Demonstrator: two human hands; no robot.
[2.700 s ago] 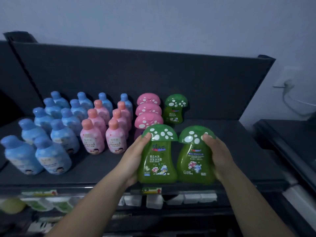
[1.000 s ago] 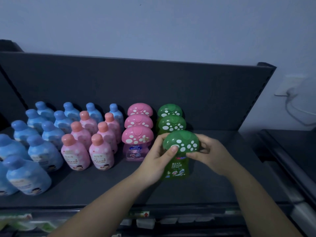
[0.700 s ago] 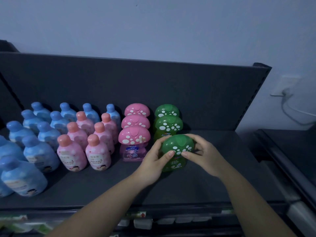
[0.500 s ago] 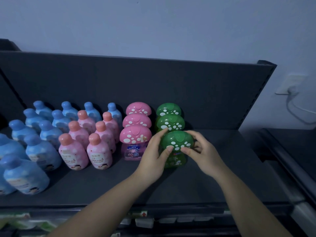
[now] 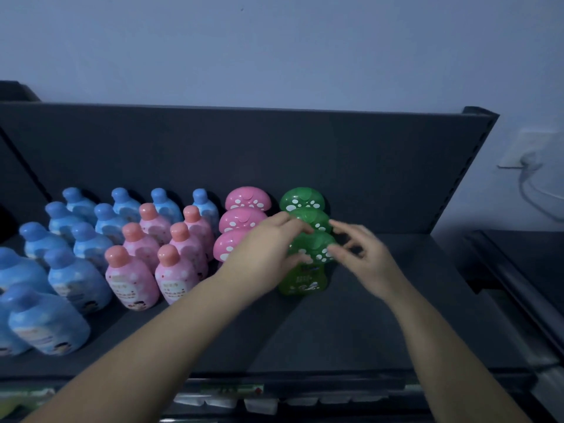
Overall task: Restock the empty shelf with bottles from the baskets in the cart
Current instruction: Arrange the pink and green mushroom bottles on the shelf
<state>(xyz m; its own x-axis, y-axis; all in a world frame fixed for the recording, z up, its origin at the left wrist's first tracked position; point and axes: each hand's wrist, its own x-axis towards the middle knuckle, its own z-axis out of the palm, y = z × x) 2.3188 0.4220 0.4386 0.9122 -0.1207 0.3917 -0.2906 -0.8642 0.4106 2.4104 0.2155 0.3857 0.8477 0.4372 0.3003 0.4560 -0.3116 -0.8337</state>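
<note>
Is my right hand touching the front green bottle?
Cannot tell. Head view: right hand thumb sits at the cap of the front green bottle, but blur hides any gap.
</note>
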